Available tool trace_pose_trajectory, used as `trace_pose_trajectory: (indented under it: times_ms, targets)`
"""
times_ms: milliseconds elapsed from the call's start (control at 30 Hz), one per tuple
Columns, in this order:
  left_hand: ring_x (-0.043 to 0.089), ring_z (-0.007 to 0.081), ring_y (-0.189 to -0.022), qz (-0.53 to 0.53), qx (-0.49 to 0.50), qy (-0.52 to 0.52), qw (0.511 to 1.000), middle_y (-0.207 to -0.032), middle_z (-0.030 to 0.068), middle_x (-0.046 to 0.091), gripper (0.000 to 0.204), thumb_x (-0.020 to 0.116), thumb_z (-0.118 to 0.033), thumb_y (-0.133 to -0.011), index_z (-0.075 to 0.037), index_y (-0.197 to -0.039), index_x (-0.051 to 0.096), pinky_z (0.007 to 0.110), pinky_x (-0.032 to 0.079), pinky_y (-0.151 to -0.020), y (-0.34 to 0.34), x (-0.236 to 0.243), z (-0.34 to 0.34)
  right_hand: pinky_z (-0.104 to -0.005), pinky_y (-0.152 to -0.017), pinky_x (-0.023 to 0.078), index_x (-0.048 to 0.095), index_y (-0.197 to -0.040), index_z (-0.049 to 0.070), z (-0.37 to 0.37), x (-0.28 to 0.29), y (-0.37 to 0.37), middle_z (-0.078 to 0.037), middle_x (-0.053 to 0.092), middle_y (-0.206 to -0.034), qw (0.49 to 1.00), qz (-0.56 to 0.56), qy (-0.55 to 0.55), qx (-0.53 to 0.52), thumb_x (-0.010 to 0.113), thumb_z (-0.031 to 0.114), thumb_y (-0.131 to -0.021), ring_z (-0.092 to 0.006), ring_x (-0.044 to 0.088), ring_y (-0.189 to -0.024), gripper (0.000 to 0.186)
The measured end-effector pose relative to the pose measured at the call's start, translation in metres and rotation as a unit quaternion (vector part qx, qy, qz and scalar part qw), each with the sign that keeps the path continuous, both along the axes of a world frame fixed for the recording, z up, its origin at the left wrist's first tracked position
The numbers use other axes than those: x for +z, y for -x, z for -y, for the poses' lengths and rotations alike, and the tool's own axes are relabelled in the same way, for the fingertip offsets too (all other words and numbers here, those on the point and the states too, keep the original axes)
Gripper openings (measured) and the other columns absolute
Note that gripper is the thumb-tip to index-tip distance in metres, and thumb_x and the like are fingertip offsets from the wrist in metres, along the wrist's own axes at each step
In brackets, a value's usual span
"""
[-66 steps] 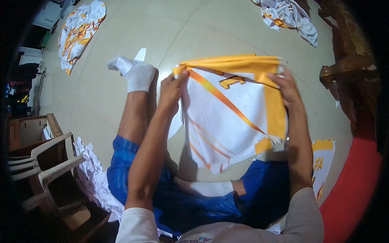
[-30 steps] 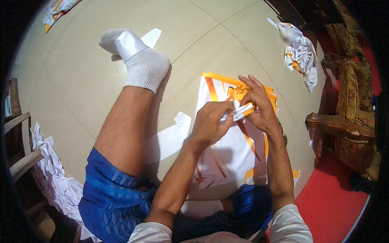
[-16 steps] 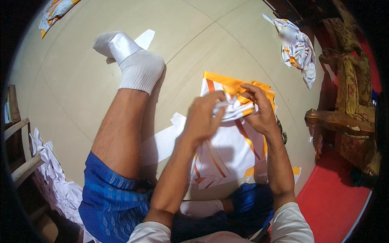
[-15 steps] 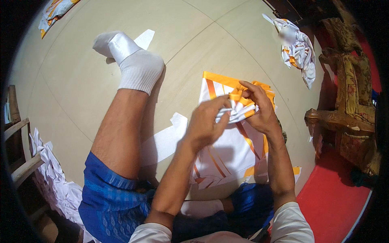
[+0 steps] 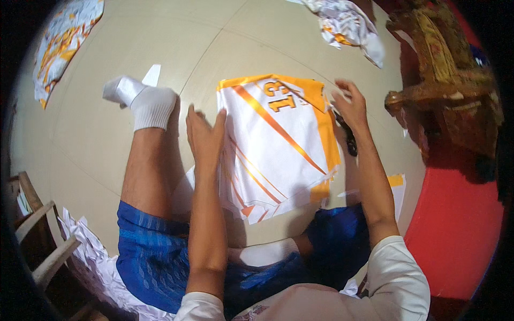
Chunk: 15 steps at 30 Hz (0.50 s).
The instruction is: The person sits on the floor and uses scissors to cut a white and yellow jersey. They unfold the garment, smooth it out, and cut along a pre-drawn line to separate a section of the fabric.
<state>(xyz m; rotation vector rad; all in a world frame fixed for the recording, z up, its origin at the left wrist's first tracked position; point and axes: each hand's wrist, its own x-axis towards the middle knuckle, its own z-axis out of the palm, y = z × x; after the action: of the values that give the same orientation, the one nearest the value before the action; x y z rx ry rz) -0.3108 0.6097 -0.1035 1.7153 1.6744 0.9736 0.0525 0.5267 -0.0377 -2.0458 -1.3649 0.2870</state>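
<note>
A white cloth garment piece (image 5: pixel 267 155) with orange borders, diagonal stripes and a printed number lies spread on the floor between my legs, with layered lower edges. My left hand (image 5: pixel 206 136) is open at its left edge, thumb and fingers apart. Just beyond the upper right corner, my right hand (image 5: pixel 350 107) is open with its fingers curved apart. A black object (image 5: pixel 350 143), partly hidden by my right forearm, lies beside the cloth; I cannot make out what it is.
Heaps of white-and-orange cloth (image 5: pixel 64 45) (image 5: pixel 342 27) lie farther out on the tiled floor (image 5: pixel 134 43). A carved wooden seat (image 5: pixel 428 91) stands at right beside a red surface (image 5: pixel 450 224). At lower left are wooden chair bars (image 5: pixel 48 257) and crumpled white material (image 5: pixel 93 257).
The bunched orange-and-white cloth that my hands were gripping now lies opened out flat. My hands have let go and moved apart, left and right, to its sides.
</note>
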Motion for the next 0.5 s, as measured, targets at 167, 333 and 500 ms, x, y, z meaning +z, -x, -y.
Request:
trace_pose_trajectory:
  times_ms: [167, 333, 500]
  targets:
    - [0.052, 0.0427, -0.116, -0.073, -0.030, 0.103, 0.992, -0.124, 0.0287, 0.053, 0.081, 0.076, -0.035, -0.078, 0.010, -0.135, 0.040, 0.046, 0.042, -0.099, -0.028, 0.013, 0.052, -0.0409, -0.103, 0.043, 0.056, -0.129, 0.009, 0.137, -0.017, -0.047, -0.015, 0.052, -0.134, 0.986, 0.071, 0.152, 0.012, 0.073, 0.025, -0.081, -0.0291, 0.057, -0.117, 0.054]
    - [0.052, 0.0408, -0.117, -0.127, -0.021, 0.190, 0.973, -0.129, 0.0257, 0.052, 0.070, 0.077, -0.030, -0.077, 0.003, -0.130, 0.046, 0.046, 0.043, -0.099, -0.039, 0.034, 0.046, -0.0411, -0.096, 0.046, 0.065, -0.111, 0.008, 0.158, -0.043, -0.078, -0.012, 0.062, -0.114, 0.977, 0.062, 0.140, -0.151, 0.075, 0.047, -0.080, -0.0299, 0.056, -0.115, 0.051]
    - [0.050, 0.0402, -0.120, -0.254, -0.083, -0.142, 0.953, -0.134, 0.0237, 0.048, 0.064, 0.075, -0.022, -0.078, -0.003, -0.132, 0.047, 0.048, 0.042, -0.100, -0.040, 0.019, 0.081, -0.0444, -0.096, 0.046, 0.058, -0.122, 0.012, 0.159, -0.037, -0.083, -0.010, 0.058, -0.124, 0.919, 0.024, 0.247, -0.307, 0.067, 0.049, -0.086, -0.0291, 0.057, -0.114, 0.053]
